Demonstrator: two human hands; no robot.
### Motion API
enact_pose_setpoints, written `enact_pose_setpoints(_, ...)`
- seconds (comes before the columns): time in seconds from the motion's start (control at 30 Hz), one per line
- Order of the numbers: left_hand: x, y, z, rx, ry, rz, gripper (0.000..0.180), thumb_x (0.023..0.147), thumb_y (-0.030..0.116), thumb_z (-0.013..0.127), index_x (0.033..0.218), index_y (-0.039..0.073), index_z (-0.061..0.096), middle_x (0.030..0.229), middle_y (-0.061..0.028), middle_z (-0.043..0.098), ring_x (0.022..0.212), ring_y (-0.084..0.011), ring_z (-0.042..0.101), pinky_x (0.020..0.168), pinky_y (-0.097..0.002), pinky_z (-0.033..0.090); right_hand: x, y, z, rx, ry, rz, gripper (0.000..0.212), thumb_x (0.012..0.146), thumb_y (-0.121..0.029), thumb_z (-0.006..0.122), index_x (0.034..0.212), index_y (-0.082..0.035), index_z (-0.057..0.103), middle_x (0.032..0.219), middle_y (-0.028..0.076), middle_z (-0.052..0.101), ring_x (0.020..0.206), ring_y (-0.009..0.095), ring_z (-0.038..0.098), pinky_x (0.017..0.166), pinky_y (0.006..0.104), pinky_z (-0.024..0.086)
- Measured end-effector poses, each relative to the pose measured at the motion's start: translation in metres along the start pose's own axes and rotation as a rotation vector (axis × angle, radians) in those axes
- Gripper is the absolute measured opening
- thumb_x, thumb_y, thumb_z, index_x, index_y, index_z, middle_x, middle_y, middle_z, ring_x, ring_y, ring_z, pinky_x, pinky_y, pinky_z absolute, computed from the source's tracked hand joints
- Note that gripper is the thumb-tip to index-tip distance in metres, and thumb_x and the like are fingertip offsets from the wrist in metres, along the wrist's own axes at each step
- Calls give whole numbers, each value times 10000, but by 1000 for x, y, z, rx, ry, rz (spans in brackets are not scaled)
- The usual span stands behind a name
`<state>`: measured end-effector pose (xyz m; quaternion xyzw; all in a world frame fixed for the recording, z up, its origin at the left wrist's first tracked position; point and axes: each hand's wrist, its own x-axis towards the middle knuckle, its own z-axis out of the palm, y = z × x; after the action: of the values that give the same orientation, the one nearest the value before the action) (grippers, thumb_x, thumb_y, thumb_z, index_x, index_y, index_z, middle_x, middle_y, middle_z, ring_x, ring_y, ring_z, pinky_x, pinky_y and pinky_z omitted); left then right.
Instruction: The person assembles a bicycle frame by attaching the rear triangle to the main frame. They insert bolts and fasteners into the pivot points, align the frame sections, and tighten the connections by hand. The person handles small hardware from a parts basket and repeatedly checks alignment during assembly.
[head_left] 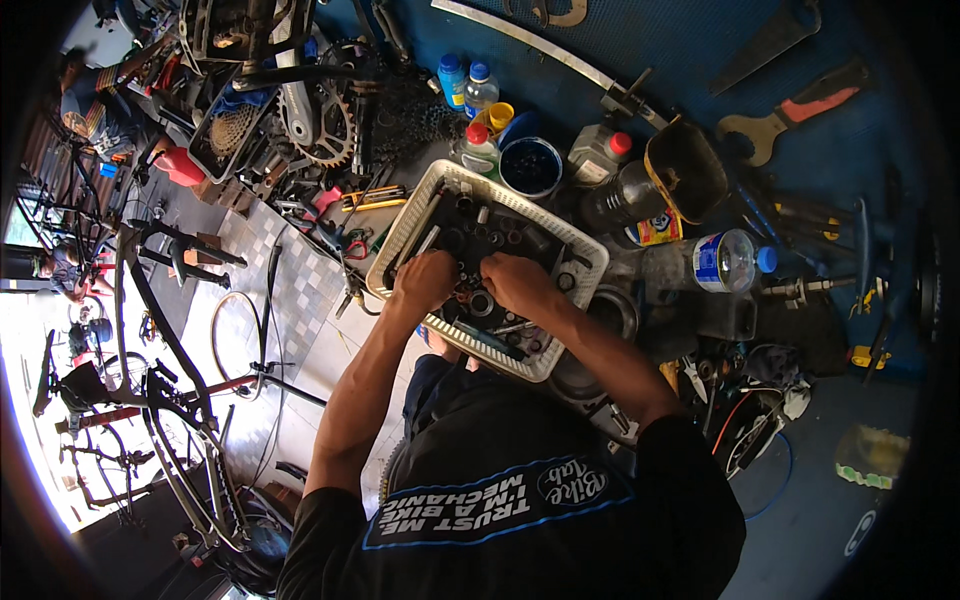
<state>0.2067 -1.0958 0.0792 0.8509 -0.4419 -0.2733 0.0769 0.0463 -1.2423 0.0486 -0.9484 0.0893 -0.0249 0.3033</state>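
Note:
A cream plastic basket (436, 180) of small metal and dark bike parts lies in front of me. Both hands are inside it, close together over the parts. My left hand (428, 279) is closed, knuckles up, near the basket's left side; its fingertips are hidden below it. Just to the right, my right hand (517, 283) has its fingers curled down toward the parts. What either hand grips is hidden or too small to name. Between and below them sits a silver metal ring (482, 303) among other small pieces.
Behind the basket stand an open dark blue tub (531, 167), a red-capped bottle (477, 148) and a grey jug (597, 155). A clear blue-capped bottle (728, 262) lies at right. Chainrings (325, 125) are at the upper left; a bike frame (165, 330) stands at left.

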Motion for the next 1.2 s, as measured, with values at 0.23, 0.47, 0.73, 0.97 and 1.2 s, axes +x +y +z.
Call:
enact_pose_setpoints(0.23, -3, 14, -2, 35, 214, 132, 271, 925, 73, 607, 1157, 124, 738, 1200, -224, 703, 1085, -413, 716, 910, -510, 588, -3, 10, -34, 960, 109, 227, 138, 973, -143, 755, 1009, -34, 680, 849, 64, 689, 733, 168, 674, 651, 338, 549)
enact_pose_setpoints(0.47, 6, -1, 17, 32, 284, 241, 139, 924, 99, 614, 1028, 103, 706, 1261, -191, 656, 1131, -414, 672, 900, -524, 561, -11, 32, -51, 1876, 168, 258, 66, 990, -64, 614, 1046, -56, 579, 989, 96, 646, 822, 171, 635, 662, 326, 533)
enact_pose_setpoints(0.73, -6, 3, -2, -472, 262, 96, 155, 875, 68, 756, 939, 22, 621, 990, -152, 690, 899, -331, 707, 821, -424, 563, 19, 48, -35, 726, 145, 162, 279, 1021, -155, 663, 1280, -53, 654, 909, 34, 717, 786, 132, 667, 664, 342, 542)
enact_pose_setpoints(0.97, -32, 6, 4, -747, 446, 168, 222, 908, 76, 758, 1117, 23, 706, 904, -103, 721, 855, -243, 711, 786, -362, 556, 30, 18, -34, -193, -13, 197, 365, 885, -288, 809, 1136, -74, 654, 1017, 159, 761, 1006, 389, 738, 820, 517, 585)
enact_pose_setpoints(1.2, -77, -7, 0, -1066, 337, 68, 213, 961, 33, 721, 1172, 6, 725, 945, -19, 741, 860, -96, 678, 780, -276, 551, 7, 18, -64, -122, -204, 222, 451, 891, -285, 760, 1279, -77, 660, 1078, 144, 770, 1031, 373, 738, 865, 504, 588)
